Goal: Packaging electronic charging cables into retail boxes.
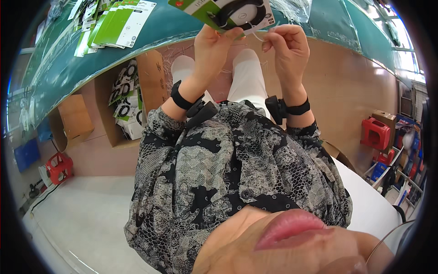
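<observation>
My left hand (213,50) grips the lower edge of a green and white packaging card (200,11) near the table's front edge. A black coiled cable (228,13) with a round white centre is mounted on this card. From the card's lower edge runs a thin white plastic tie (258,37). My right hand (290,48), to the right of the card, pinches the tie between thumb and fingers. The card's upper part is cut off by the frame's top edge.
A fanned pile of green and white cards (132,23) lies on the green table (169,29) at left. Below, an open cardboard box (153,75) holds several carded cables (125,107). Clear plastic (292,9) and loose white ties lie at the back. A red stool (376,132) stands at right.
</observation>
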Tool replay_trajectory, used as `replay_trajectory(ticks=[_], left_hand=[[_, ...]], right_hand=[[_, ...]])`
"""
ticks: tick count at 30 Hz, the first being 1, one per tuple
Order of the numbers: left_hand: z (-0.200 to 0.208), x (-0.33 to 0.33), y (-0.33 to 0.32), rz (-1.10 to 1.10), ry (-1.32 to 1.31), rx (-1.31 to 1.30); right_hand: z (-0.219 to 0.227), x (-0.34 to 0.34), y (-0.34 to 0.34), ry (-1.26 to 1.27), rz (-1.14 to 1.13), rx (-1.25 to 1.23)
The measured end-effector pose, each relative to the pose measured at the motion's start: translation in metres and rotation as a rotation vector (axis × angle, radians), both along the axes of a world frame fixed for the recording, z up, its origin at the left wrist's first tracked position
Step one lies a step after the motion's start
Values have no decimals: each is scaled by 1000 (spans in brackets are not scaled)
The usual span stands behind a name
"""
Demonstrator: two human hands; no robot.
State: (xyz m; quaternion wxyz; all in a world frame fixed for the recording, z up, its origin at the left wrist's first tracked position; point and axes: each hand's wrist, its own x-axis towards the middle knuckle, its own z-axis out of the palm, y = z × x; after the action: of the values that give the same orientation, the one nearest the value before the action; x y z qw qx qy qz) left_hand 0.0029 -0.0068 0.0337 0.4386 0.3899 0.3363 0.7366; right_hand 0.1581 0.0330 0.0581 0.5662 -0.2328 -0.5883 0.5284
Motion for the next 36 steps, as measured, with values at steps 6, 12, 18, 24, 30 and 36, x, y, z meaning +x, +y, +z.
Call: replay_trajectory(ticks=[6, 12, 18, 24, 30, 36], left_hand=[[-7, -1, 8, -85, -221, -97], [-12, -5, 12, -88, -272, -155], [-17, -6, 11, -115, -192, -124], [-16, -12, 10, -81, -177, -96], [-16, -13, 11, -85, -209, -83], [-16, -9, 11, -68, -225, -77]], right_hand=[[2, -17, 2, -576, -420, 580], [0, -17, 16, -770, -431, 731], [8, -17, 16, -767, -400, 648], [5, -5, 13, -481, 40, 94], [5, -10, 7, -494, -132, 82], [11, -23, 15, -684, -373, 652]])
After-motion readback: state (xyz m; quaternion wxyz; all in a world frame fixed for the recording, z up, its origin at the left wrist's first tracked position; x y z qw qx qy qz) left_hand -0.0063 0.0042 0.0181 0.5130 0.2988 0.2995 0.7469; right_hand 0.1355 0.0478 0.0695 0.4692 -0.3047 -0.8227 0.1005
